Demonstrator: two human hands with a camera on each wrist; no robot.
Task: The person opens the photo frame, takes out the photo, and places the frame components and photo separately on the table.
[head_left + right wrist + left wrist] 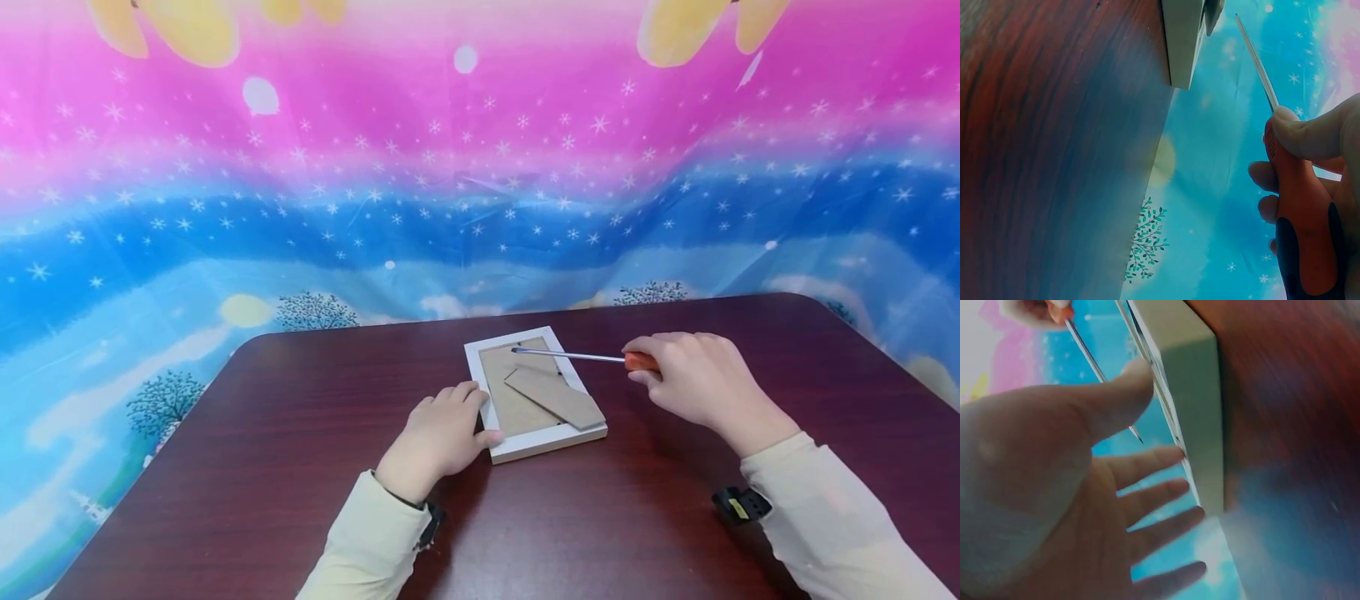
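A white picture frame lies face down on the table, its brown backing board and slanted easel stand facing up. My left hand rests against the frame's left edge, thumb on the near left corner and fingers extended along the side. In my right hand I grip a screwdriver by its red and black handle. The metal shaft points left across the frame, with the tip over the upper part of the backing. In the right wrist view the tip stands apart from the frame.
The dark reddish wooden table has rounded far corners. Behind it hangs a pink and blue cloth printed with snowflakes and trees. Small dark tabs show along the backing's edge. A black wrist device sits under the right sleeve.
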